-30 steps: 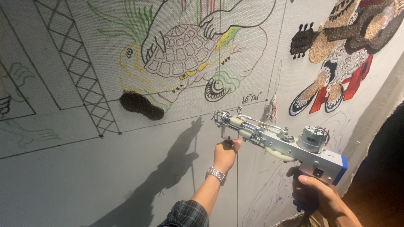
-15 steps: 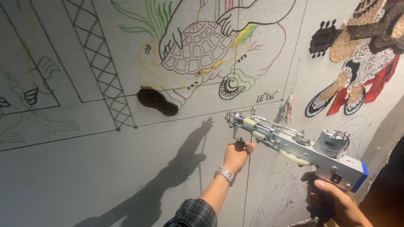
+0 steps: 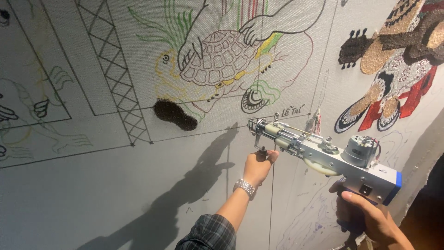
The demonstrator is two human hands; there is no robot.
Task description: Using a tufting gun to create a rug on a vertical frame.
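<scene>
Both hands, left (image 3: pixel 259 165) and right (image 3: pixel 370 217), clenched on metal tufting gun (image 3: pixel 323 155); woven grey cloth (image 3: pixel 115 194) behind.

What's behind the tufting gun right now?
Behind the tufting gun is the stretched grey cloth with drawn outlines and a yarn strand. The left hand grips its front handle, the right hand its rear grip; the gun hides the cloth directly behind.
</scene>
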